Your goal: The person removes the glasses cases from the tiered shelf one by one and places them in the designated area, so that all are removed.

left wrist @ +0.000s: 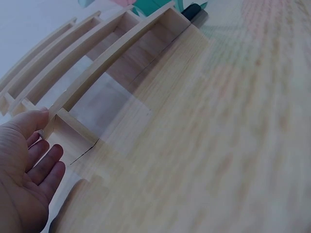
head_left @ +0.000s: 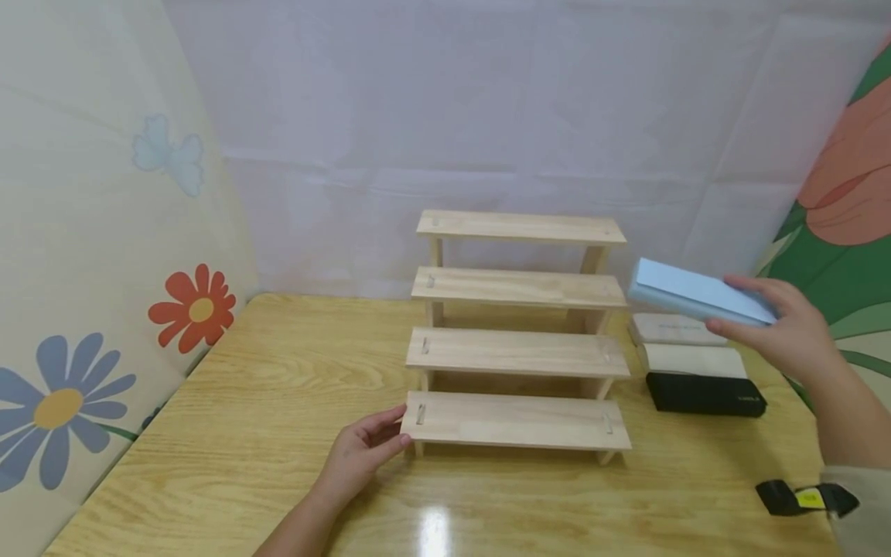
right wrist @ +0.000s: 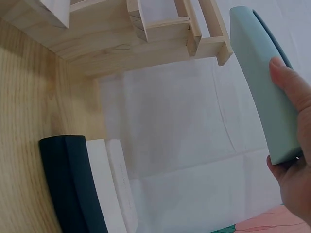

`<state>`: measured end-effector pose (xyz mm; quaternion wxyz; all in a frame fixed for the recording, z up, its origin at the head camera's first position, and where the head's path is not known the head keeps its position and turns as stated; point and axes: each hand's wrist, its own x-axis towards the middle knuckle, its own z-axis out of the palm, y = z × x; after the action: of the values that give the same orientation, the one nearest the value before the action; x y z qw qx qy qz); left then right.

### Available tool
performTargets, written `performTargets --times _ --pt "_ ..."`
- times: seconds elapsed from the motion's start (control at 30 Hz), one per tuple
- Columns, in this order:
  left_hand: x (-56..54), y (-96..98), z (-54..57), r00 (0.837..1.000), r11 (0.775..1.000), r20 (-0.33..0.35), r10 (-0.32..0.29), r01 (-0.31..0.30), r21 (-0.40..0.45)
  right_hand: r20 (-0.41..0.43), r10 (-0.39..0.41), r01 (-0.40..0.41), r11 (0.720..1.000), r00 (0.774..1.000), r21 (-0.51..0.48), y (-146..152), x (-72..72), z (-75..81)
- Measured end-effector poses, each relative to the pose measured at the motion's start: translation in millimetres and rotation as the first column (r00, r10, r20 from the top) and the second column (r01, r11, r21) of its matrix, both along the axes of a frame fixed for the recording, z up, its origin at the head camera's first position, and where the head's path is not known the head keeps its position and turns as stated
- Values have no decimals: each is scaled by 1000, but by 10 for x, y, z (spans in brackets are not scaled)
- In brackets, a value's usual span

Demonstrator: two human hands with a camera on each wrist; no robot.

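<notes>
A light-blue glasses case (head_left: 696, 292) is in the grip of my right hand (head_left: 793, 325), held in the air to the right of a stepped wooden rack (head_left: 518, 352). In the right wrist view the thumb lies along one long face of the case (right wrist: 265, 92). My left hand (head_left: 358, 456) pinches the left end of the rack's lowest shelf, thumb in front. From the left wrist, the left hand (left wrist: 29, 170) shows its thumb at the shelf corner, with the other fingers loosely bent below. The rack's shelves carry nothing.
Right of the rack, a black case (head_left: 703, 394), a cream case (head_left: 692, 360) and a white case (head_left: 675, 329) lie in a row on the wooden table (head_left: 292, 371). A black strap with a yellow label (head_left: 807, 498) is near the right sleeve. White cloth (head_left: 473, 100) hangs behind.
</notes>
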<state>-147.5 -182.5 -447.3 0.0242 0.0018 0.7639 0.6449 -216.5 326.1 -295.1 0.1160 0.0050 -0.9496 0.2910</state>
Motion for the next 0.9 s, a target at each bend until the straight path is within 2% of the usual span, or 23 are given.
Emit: performTargets --times 0.33,0.9 --pt "-9 4 -11 1000 1000 -3 12 -12 9 4 -15 15 1000 1000 9 45 146 -145" --pt "-1 7 6 1000 1000 -1 7 -7 22 -15 -29 29 999 999 13 220 413 -501"
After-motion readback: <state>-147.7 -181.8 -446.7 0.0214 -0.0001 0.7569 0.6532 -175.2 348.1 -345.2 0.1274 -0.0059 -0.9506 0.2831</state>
